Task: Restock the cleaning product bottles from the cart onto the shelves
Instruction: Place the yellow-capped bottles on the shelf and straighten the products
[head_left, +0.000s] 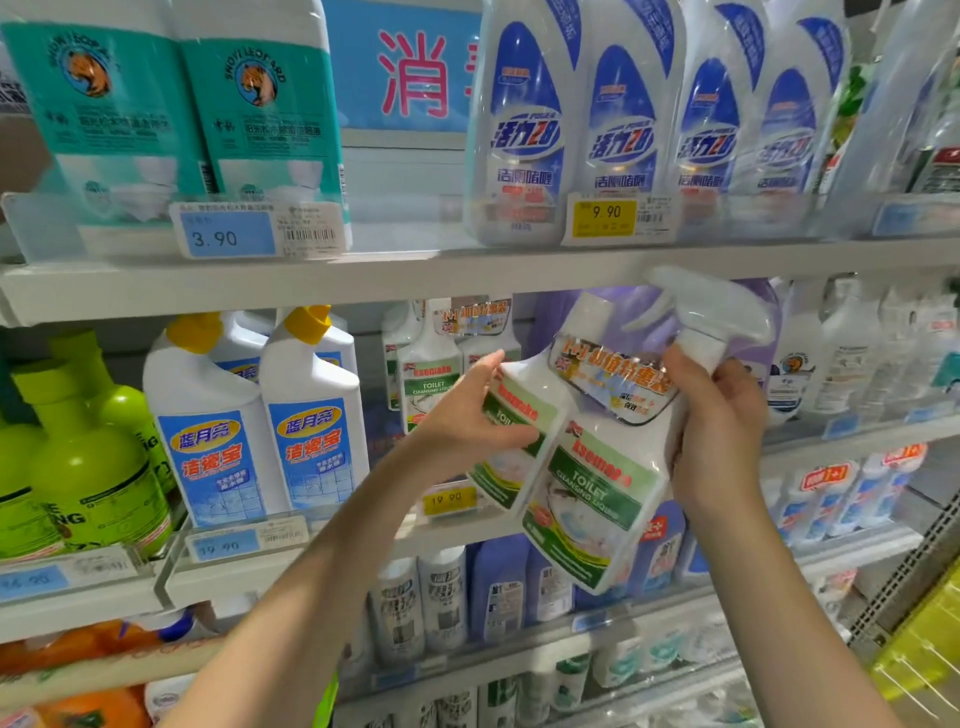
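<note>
I hold a twin pack of white toilet cleaner bottles (587, 467) with green labels, tilted, in front of the middle shelf (363, 535). One bottle has a clear spray trigger at the top. My left hand (467, 421) grips the left bottle's side. My right hand (717, 426) grips the right bottle by its neck and shoulder. More packs of the same cleaner (431, 374) stand at the back of the shelf gap behind the pack.
White bottles with yellow caps (306, 415) and green bottles (83, 457) stand left of the gap. Blue-labelled bottles (524, 130) fill the upper shelf. Spray bottles crowd the shelves at right and below. A yellow wire cart (919, 649) shows at the lower right.
</note>
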